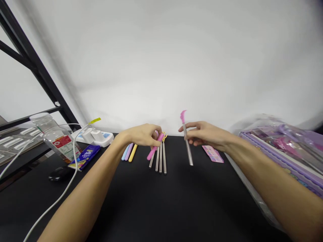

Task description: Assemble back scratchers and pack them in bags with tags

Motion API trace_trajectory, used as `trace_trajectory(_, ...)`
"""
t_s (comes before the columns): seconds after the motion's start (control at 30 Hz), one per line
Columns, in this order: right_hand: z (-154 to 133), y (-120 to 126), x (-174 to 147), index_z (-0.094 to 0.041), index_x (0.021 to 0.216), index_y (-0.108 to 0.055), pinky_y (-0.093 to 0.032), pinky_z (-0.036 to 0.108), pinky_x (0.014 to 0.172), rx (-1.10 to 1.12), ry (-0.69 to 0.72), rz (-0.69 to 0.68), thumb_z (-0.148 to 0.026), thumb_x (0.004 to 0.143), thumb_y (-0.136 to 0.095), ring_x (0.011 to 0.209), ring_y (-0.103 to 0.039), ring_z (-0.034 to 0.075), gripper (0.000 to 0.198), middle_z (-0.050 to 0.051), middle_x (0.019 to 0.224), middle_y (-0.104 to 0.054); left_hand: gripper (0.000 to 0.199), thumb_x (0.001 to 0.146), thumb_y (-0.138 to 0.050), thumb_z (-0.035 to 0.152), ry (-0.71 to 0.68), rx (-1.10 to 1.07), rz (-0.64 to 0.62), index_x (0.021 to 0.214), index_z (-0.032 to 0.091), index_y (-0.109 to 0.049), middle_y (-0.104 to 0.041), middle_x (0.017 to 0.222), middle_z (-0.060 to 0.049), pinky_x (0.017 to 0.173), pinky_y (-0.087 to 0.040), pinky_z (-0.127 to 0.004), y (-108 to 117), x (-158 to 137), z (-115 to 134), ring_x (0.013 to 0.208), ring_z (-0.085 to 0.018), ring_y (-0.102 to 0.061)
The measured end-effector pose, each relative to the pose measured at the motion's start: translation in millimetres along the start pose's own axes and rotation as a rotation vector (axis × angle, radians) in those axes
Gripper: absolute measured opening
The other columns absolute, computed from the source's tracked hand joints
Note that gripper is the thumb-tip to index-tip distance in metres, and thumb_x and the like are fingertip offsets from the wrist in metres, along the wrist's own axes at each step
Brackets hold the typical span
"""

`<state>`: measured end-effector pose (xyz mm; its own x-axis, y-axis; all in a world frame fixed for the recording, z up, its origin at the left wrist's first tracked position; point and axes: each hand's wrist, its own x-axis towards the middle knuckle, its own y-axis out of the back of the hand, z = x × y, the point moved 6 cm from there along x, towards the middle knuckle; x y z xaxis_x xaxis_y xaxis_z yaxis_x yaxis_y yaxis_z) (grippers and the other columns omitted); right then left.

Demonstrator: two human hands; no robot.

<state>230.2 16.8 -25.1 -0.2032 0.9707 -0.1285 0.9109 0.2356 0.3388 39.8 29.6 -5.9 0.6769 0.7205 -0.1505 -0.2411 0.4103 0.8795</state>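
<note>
My left hand [148,134] pinches a pink handle sleeve [154,148], held tilted over the metal rods. Held between the thumb and fingers of my right hand [199,132] is a back scratcher with a silver rod [188,151] and a pink claw-like head [183,116], nearly upright. Below my left hand several silver rods [160,161] lie side by side; a yellow claw-like head [164,135] shows at the far end of one, and my fingers hide other ends. Left of them lie a light blue handle [125,153], a purple handle [129,152] and a yellow handle [132,153].
A pink packet [212,154] lies right of my right hand, near a purple box [282,168] in clear plastic. To the left are a power strip [107,138], blue packet [87,154], plastic jar [55,137], black mouse [60,173] and white cable [72,179].
</note>
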Motion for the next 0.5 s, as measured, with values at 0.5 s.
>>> trace_trajectory(0.5, -30.4, 31.7, -18.4, -0.016, 0.084, -0.068, -0.057, 0.032, 0.08, 0.278, 0.374, 0.077, -0.039, 0.07, -0.083, 0.078, -0.069, 0.017, 0.031, 0.006, 0.087, -0.07, 0.025, 0.084, -0.067, 0.035, -0.238, -0.304, -0.199, 0.099, 0.016, -0.06, -0.067, 0.079, -0.003, 0.065, -0.045, -0.024, -17.8, -0.4, 28.6, 0.071, -0.013, -0.061)
